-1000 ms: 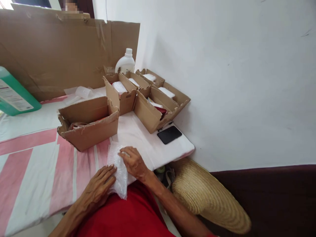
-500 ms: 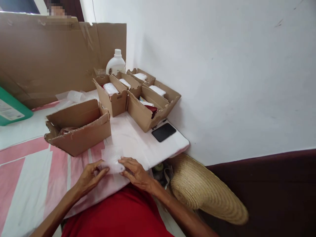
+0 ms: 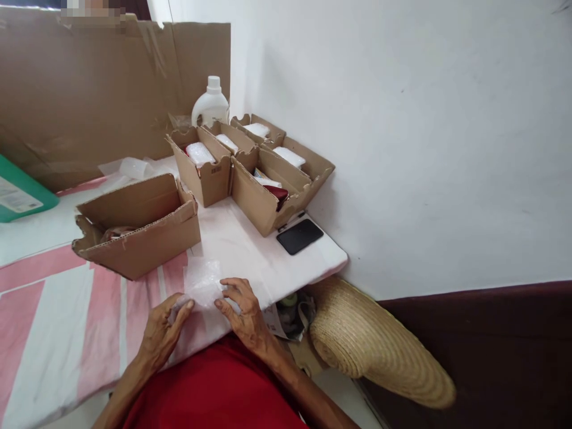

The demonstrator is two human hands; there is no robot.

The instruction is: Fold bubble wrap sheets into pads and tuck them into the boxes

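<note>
A small sheet of clear bubble wrap [image 3: 202, 281] lies on the pink-and-white tablecloth [image 3: 62, 322] near the table's front edge. My left hand [image 3: 161, 330] pinches its near left corner, fingers curled. My right hand [image 3: 242, 313] presses on its near right side with bent fingers. Just beyond the wrap stands an open cardboard box [image 3: 138, 223] with something reddish inside.
Several smaller open boxes [image 3: 250, 173] holding white wrapped items stand at the back right, a white bottle [image 3: 210, 104] behind them. A black phone [image 3: 299, 236] lies by the table corner. A straw hat [image 3: 379, 345] hangs below. Cardboard sheet [image 3: 89, 89] behind; green jug [image 3: 20, 193] left.
The bubble wrap hung over the table edge a second ago; both hands have folded it up onto the table into a smaller piece and now hold its near edge.
</note>
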